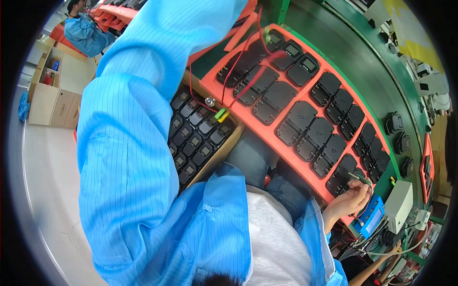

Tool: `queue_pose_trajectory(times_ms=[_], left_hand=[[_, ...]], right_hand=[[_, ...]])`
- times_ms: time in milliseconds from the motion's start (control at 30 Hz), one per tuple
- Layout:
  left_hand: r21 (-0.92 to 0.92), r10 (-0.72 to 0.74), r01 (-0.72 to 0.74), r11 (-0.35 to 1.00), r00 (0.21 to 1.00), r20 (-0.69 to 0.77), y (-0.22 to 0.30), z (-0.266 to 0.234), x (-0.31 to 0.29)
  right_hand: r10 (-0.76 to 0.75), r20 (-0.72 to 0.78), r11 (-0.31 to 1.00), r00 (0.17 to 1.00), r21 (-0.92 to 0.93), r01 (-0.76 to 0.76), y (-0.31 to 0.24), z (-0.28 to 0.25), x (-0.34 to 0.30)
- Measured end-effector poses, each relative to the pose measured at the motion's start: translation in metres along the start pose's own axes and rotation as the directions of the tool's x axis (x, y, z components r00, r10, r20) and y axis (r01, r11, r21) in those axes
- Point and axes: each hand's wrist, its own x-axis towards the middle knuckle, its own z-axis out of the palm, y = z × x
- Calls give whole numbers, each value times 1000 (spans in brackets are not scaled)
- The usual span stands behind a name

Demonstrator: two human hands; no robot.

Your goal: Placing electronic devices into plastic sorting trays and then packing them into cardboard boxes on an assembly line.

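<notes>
My right hand (350,201) is closed, its fingertips pinching a small green circuit board (363,179) above the near right end of a red foam tray (265,135). Just under the board lies a black plastic housing (339,177). Several more black housings (296,123) sit in the tray's recesses, some in overlapping rows. Two of the units at the far side, including one dark unit (303,69), show a small display. My left arm (129,119), in a blue striped sleeve, reaches up past the top edge, so the left hand is out of sight.
A cardboard box (223,151) of small black devices stands beside my lap. Red wires with a green-yellow connector (221,115) hang over it. A blue device (371,217) and a white box (400,206) stand at right. Beyond the tray runs a green conveyor (350,50). Another person (86,32) works far left.
</notes>
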Motion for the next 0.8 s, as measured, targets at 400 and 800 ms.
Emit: queue_pose_trajectory(times_ms=[400, 800], left_hand=[[-853, -966, 454, 257, 149, -212, 197, 118, -271], [-222, -507, 893, 392, 411, 758, 335, 351, -261]], right_hand=[[-25, -16, 996, 1000, -88, 24, -1, 11, 4], [-90, -19, 986, 996, -142, 86, 8, -1, 4]])
